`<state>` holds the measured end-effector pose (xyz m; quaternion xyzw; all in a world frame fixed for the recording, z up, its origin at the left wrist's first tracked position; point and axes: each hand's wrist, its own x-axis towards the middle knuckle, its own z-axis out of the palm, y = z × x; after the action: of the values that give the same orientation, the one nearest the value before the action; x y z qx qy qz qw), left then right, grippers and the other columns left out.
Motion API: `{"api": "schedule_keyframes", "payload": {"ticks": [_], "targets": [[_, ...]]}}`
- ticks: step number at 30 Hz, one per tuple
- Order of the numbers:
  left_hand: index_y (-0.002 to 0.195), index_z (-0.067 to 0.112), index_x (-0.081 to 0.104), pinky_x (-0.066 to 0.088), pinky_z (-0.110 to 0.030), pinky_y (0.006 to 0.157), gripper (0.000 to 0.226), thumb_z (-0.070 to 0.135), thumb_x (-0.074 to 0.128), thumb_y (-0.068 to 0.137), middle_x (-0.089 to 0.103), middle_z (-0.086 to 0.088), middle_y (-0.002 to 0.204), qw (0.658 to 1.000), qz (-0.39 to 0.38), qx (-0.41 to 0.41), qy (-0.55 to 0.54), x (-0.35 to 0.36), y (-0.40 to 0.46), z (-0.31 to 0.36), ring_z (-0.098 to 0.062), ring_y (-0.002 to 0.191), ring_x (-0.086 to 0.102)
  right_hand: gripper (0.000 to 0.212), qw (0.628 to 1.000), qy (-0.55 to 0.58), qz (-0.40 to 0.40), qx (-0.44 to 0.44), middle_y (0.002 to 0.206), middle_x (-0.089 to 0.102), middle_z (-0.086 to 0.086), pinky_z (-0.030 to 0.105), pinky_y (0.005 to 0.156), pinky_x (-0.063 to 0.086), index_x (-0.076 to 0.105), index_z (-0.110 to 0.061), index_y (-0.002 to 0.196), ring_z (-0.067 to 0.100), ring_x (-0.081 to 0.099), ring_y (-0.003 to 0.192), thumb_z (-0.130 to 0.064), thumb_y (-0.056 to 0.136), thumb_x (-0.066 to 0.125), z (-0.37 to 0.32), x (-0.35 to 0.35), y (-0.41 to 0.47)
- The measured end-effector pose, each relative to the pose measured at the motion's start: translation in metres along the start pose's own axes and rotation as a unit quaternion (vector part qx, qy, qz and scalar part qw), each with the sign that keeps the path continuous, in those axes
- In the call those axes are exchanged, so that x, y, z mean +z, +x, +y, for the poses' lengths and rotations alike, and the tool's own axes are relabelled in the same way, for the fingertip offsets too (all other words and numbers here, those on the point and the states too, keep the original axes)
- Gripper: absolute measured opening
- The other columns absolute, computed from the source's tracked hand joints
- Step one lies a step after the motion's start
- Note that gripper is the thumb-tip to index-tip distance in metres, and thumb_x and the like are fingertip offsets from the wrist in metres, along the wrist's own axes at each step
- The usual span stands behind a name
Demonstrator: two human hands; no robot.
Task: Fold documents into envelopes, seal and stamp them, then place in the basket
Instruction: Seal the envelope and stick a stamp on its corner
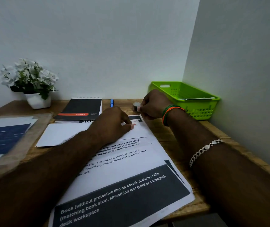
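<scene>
A white envelope lies across the desk on top of printed documents. My left hand rests on its right end, with fingertips pressing down beside a small reddish stamp. My right hand hovers just behind the envelope and pinches a small grey roll, which looks like tape. The green basket stands in the back right corner with a white envelope inside it.
A black spiral notebook and a blue pen lie behind the envelope. A white pot of flowers stands at the back left. A clear folder with papers lies at the left. Walls close off the back and right.
</scene>
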<state>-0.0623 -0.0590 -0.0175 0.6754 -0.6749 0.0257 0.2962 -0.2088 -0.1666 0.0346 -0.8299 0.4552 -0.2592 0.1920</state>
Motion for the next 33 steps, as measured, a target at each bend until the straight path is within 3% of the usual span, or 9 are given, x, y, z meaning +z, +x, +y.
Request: {"api": "schedule_keyframes", "payload": {"ticks": [3,6,10,17,20,23,27,31,33], "targets": [[0.099,0.028,0.083,0.057,-0.035,0.092,0.019,0.042,0.075,0.089,0.076,0.006,0.103,1.000,0.005,-0.007,-0.005,0.001,0.000,-0.001,-0.009,0.096,0.068,0.016,0.999,0.006,-0.051,0.014,0.078,0.076,0.015,0.037,0.073,0.063,0.074,-0.005,0.074,0.025,0.071,0.068,-0.019,0.081,0.081,0.003,0.003,-0.002],[0.098,0.030,0.082,0.057,-0.035,0.092,0.018,0.043,0.077,0.086,0.075,0.006,0.103,1.000,0.013,-0.021,-0.012,0.003,0.000,-0.002,-0.008,0.095,0.068,0.023,0.995,0.004,-0.099,0.014,0.065,0.069,0.009,0.023,0.055,0.050,0.072,-0.007,0.071,0.016,0.059,0.052,-0.022,0.072,0.089,0.006,0.005,-0.003],[0.097,0.028,0.082,0.057,-0.035,0.092,0.018,0.042,0.079,0.085,0.075,0.007,0.100,0.999,0.017,-0.036,-0.028,0.004,0.000,-0.002,-0.007,0.094,0.068,0.035,0.993,0.008,-0.115,0.003,0.089,0.075,0.021,0.040,0.081,0.059,0.077,0.004,0.088,0.021,0.063,0.072,-0.019,0.067,0.092,0.008,0.007,0.001],[0.098,0.026,0.082,0.055,-0.037,0.093,0.019,0.040,0.078,0.086,0.075,0.004,0.100,0.999,0.010,-0.035,-0.030,0.004,0.000,-0.002,-0.010,0.095,0.067,0.013,0.994,0.035,-0.106,0.018,0.078,0.070,0.013,0.042,0.084,0.059,0.075,-0.004,0.077,0.022,0.062,0.071,-0.004,0.070,0.086,0.013,0.012,0.003],[0.098,0.026,0.082,0.055,-0.038,0.094,0.019,0.040,0.078,0.086,0.074,0.003,0.101,0.999,0.010,-0.039,-0.036,0.004,-0.001,-0.001,-0.011,0.097,0.067,0.019,0.992,0.062,-0.110,0.021,0.071,0.069,0.012,0.031,0.064,0.055,0.068,-0.010,0.064,0.019,0.060,0.060,-0.003,0.075,0.083,0.017,0.010,0.005],[0.098,0.026,0.082,0.056,-0.037,0.095,0.019,0.039,0.079,0.086,0.075,0.003,0.101,0.998,0.010,-0.048,-0.041,0.004,-0.001,0.000,-0.010,0.098,0.068,0.025,0.989,0.058,-0.133,0.016,0.053,0.063,-0.001,0.015,0.049,0.042,0.068,-0.012,0.061,0.008,0.052,0.045,-0.021,0.079,0.084,0.020,0.005,0.005],[0.100,0.026,0.081,0.056,-0.037,0.095,0.020,0.040,0.080,0.085,0.075,0.003,0.104,0.998,0.009,-0.054,-0.042,0.004,-0.001,0.000,-0.010,0.099,0.068,0.031,0.987,0.040,-0.157,0.000,0.076,0.071,0.002,0.035,0.082,0.057,0.078,-0.002,0.088,0.012,0.061,0.072,-0.023,0.069,0.091,0.019,0.003,0.005],[0.100,0.027,0.081,0.056,-0.036,0.094,0.021,0.042,0.079,0.085,0.074,0.002,0.103,0.998,0.006,-0.049,-0.036,0.004,-0.002,0.000,-0.010,0.098,0.068,0.015,0.983,0.049,-0.175,0.001,0.099,0.076,0.018,0.035,0.076,0.054,0.071,-0.012,0.068,0.020,0.062,0.075,-0.008,0.071,0.086,0.018,0.002,0.006],[0.099,0.028,0.081,0.055,-0.036,0.095,0.020,0.043,0.079,0.085,0.073,0.003,0.104,0.998,0.008,-0.050,-0.037,0.004,-0.002,0.000,-0.009,0.098,0.067,0.009,0.984,0.059,-0.170,0.012,0.098,0.076,0.020,0.035,0.073,0.052,0.072,-0.008,0.069,0.024,0.062,0.075,-0.005,0.075,0.079,0.020,0.002,0.007]]}}
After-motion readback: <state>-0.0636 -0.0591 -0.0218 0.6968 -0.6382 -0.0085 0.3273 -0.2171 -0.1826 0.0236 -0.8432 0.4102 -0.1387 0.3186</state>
